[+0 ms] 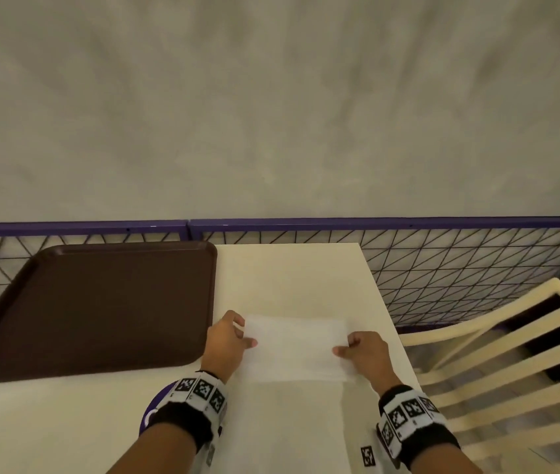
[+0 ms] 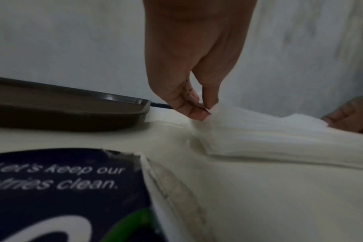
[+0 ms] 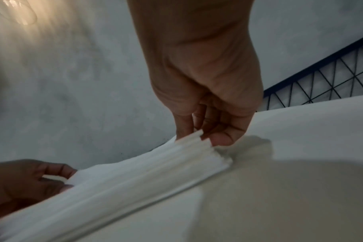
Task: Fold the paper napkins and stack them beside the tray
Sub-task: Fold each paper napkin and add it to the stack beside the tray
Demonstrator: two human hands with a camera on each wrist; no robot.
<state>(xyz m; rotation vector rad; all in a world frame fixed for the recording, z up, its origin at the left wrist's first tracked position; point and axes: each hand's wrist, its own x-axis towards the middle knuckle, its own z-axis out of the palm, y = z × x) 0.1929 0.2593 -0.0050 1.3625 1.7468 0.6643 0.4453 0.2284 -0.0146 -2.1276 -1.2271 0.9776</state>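
Pinching opposite ends of the white napkin beside the brown tray, the left hand and right hand hide their fingertips overhead; wrist views show them, blurred.

White napkin, faintly ribbed, on a cream surface. Dark brown tray at the left. Purple rail at the far edge, black diamond mesh under it. Cream slatted chair on the right. Black-and-white checker tags on the wristbands. Navy sticker, white lettering, a touch of green.
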